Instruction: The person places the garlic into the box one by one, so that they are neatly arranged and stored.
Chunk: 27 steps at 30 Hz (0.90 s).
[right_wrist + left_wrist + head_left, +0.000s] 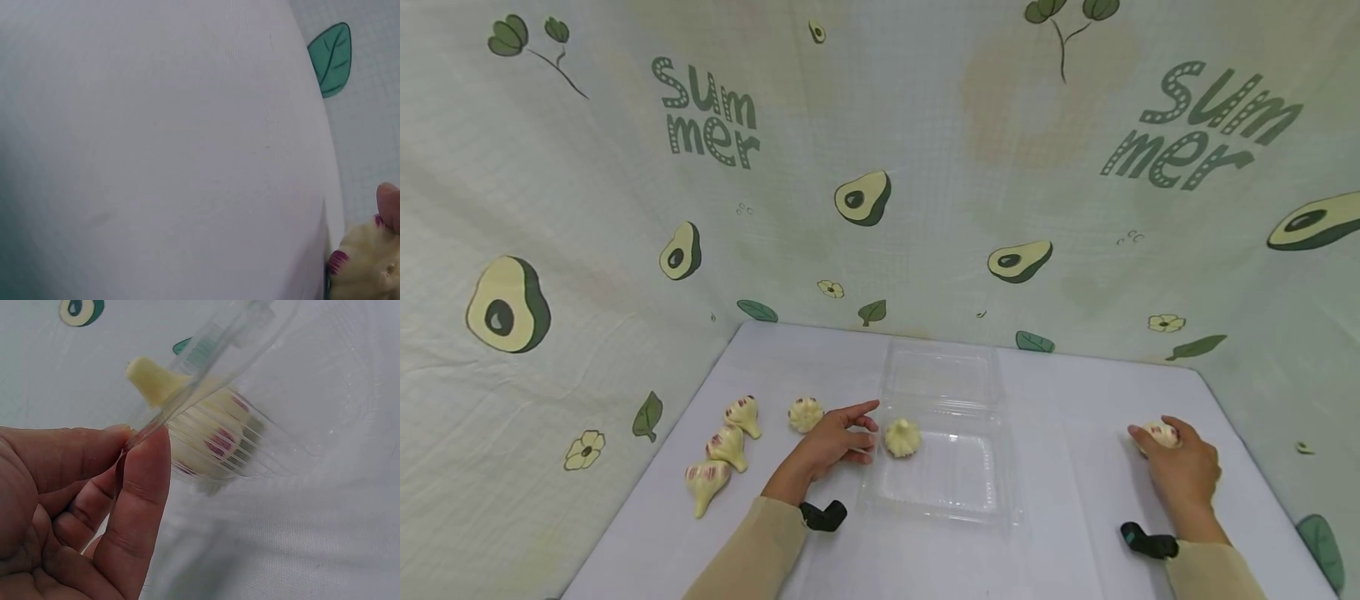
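My left hand (829, 448) pinches the left rim of a clear plastic clamshell box (951, 483) between thumb and finger, as the left wrist view shows closely. Inside the box, against its left side, sits a garlic bulb (902, 437); through the ribbed wall its purple-marked body (219, 440) shows. Far to the right, my right hand (1187, 475) grips another garlic bulb (1163, 434) with thumb and fingers. Only part of that bulb (362, 269) and one fingertip (389, 203) appear at the right wrist view's corner.
The box's lid (942, 371) lies folded back toward the rear cloth wall. Left of my left hand is a single garlic bulb (806, 414). Farther left, three more bulbs (727, 447) lie in a slanting row on the white table (1067, 433). Printed cloth (940, 208) surrounds the table.
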Available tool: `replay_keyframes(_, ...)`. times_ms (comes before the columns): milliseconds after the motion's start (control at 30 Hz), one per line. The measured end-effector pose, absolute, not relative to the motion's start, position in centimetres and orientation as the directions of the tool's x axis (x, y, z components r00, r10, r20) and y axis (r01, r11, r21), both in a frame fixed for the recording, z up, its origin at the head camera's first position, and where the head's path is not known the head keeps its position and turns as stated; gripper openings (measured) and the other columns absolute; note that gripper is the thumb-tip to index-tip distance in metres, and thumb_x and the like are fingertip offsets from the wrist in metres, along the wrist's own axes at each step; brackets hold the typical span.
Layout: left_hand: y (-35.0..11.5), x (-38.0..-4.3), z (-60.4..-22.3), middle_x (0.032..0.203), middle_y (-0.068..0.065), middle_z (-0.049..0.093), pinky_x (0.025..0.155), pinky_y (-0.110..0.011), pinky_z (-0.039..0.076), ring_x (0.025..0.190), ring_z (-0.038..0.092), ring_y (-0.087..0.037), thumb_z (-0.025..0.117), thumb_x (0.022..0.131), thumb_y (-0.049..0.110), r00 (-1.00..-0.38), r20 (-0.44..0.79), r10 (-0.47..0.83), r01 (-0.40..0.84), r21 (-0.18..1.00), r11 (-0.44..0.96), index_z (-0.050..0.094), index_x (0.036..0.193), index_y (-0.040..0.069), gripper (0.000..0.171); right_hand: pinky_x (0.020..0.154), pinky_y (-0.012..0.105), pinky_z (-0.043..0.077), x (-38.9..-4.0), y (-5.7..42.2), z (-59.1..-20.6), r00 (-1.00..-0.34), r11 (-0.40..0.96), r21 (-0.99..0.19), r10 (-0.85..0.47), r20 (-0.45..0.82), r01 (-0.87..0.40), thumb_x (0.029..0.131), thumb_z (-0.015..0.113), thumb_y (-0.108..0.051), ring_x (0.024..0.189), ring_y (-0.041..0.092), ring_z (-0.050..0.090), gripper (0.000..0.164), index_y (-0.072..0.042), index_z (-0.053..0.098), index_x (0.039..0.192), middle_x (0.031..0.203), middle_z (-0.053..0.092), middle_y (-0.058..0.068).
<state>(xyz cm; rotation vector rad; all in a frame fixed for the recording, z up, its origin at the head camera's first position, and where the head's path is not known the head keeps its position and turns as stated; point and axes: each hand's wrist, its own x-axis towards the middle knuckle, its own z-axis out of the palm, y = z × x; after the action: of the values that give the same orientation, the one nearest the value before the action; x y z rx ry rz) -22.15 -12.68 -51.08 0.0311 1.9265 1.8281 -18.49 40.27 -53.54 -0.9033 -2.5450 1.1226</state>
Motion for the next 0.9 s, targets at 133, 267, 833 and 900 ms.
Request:
replay_keyframes(133,-12.6,-22.19,-51.08,0.119,-0.012,0.061,0.073,-0.031,0.064,0.085,0.067,-0.018,0.069,0.097,-0.006,-0.884,-0.323,0.338,-0.306,0.946,0.103,0.048,0.16,0.015,0.07,0.103,0.067,0.031,-18.4,40.19,-53.59,-0.787,0.524,-0.737,0.617,-0.017,0.426,0.101,0.069,-0.043,0.137,0.061,0.033,0.077,0.002,0.042,0.157,0.149,0.039,0.042)
replay_keyframes(267,-12.58,-22.21,-51.17,0.118,-0.012,0.061,0.073,-0.031,0.065,0.085,0.067,-0.018,0.07,0.097,-0.006,-0.884,-0.326,0.336,-0.311,0.945,0.099,0.048,0.16,0.014,0.07,0.099,0.063,0.033,-18.45,40.12,-53.72,-0.784,0.529,-0.748,0.621,0.02,0.401,0.1,0.072,-0.037,0.133,0.058,0.04,0.072,0.003,0.046,0.154,0.145,0.045,0.04)
replay_keyframes(833,-12.58,-21.83,-51.01,0.117,-0.011,0.06,0.073,-0.029,0.064,0.083,0.066,-0.016,0.07,0.097,-0.005,-0.883,-0.321,0.344,-0.311,0.947,0.083,0.046,0.161,0.013,0.071,0.085,0.034,0.04,-17.92,39.85,-53.84,-0.786,0.479,-0.789,0.618,-0.008,0.385,0.097,0.075,-0.036,0.125,0.043,0.051,0.087,0.003,0.03,0.161,0.149,0.048,0.034)
replay_keyframes(900,-12.61,-21.78,-50.98,0.117,-0.011,0.06,0.073,-0.029,0.064,0.083,0.066,-0.017,0.07,0.097,-0.005,-0.882,-0.322,0.344,-0.313,0.946,0.084,0.046,0.161,0.013,0.07,0.083,0.031,0.038,-17.68,39.9,-53.88,-0.805,0.492,-0.784,0.593,-0.016,0.378,0.097,0.073,-0.034,0.124,0.043,0.05,0.095,0.001,0.019,0.166,0.15,0.046,0.035)
